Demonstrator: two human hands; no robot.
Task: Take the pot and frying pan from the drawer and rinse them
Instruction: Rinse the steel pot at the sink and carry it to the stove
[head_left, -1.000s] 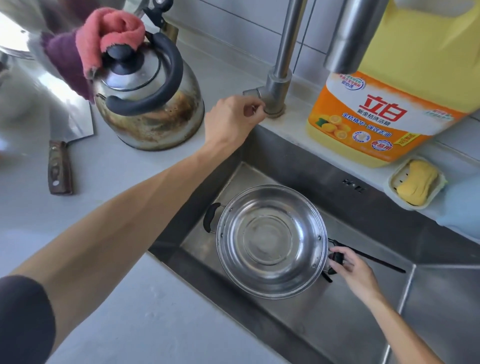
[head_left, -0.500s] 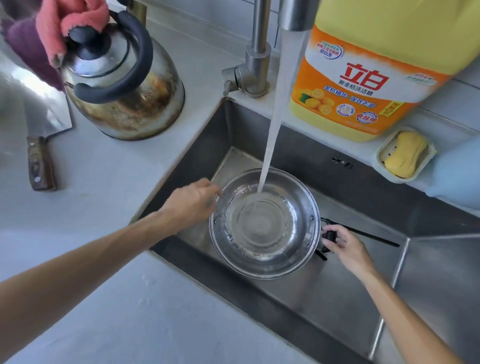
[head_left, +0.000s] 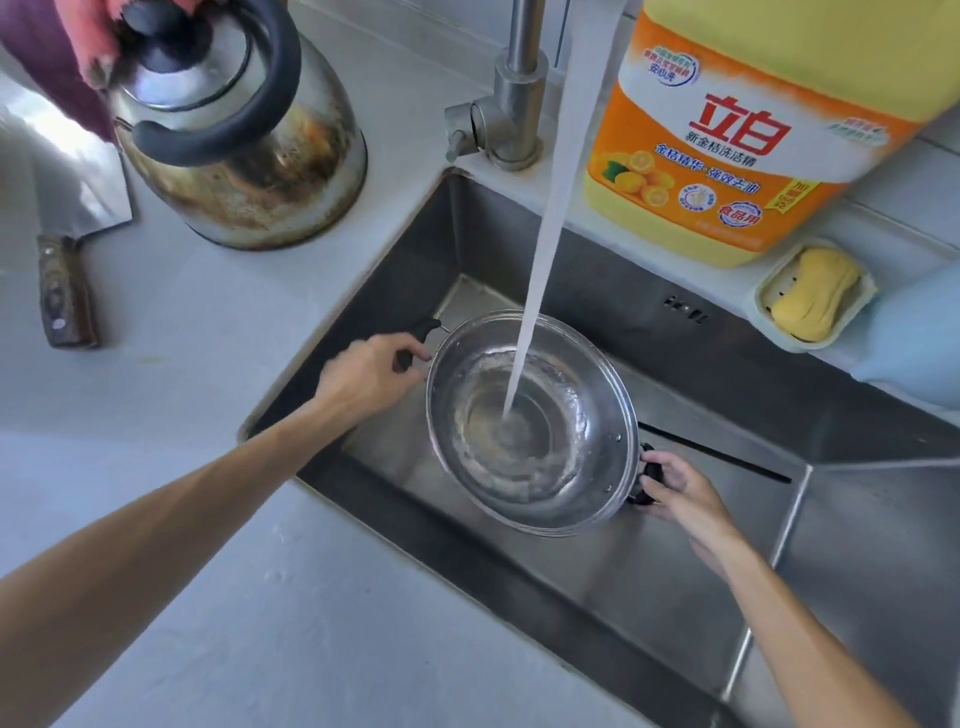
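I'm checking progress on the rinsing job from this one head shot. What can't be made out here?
- Frying pan: only a thin dark handle-like bar shows behind the pot; whether it is the pan is unclear.
- Faucet spout: cut off by the top edge.
- Right hand fingers: curled around the pot's side handle, hiding it.
- Kettle lid: partly under a pink cloth.
- Drawer: out of frame.

Your two forearms enter the view bare from below, with no sleeve, watch or band visible on either. Your left hand (head_left: 366, 376) and right hand (head_left: 680, 493) are ungloved, and no rings are visible on the fingers.
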